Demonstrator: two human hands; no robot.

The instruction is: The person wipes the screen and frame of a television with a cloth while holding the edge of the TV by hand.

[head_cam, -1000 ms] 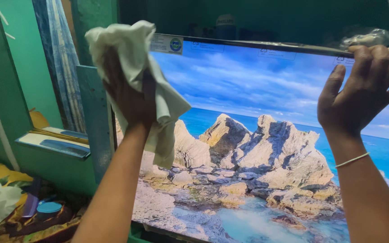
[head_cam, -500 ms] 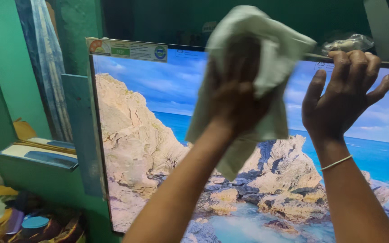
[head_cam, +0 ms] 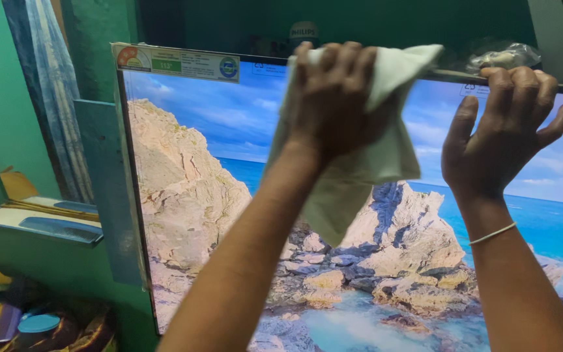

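The left hand (head_cam: pixel 333 98) pressed a soft, limp pale cloth (head_cam: pixel 366 156), fingers clamped on it, against the top edge of the flat screen (head_cam: pixel 190 195) (likely fragile), while the right hand (head_cam: pixel 500 130) hooked curled fingers over that rim

Left hand (head_cam: pixel 333 98) pressing a pale green cloth (head_cam: pixel 366 163) flat against the upper part of a large flat screen (head_cam: pixel 190 195) — rocky seashore picture on it, right hand (head_cam: pixel 500 133) gripping the screen's top edge, fingers (head_cam: pixel 522 81) curled over, thin bracelet (head_cam: pixel 493 233) on that wrist, green wall (head_cam: pixel 8 130) and striped curtain (head_cam: pixel 50 91) at left.
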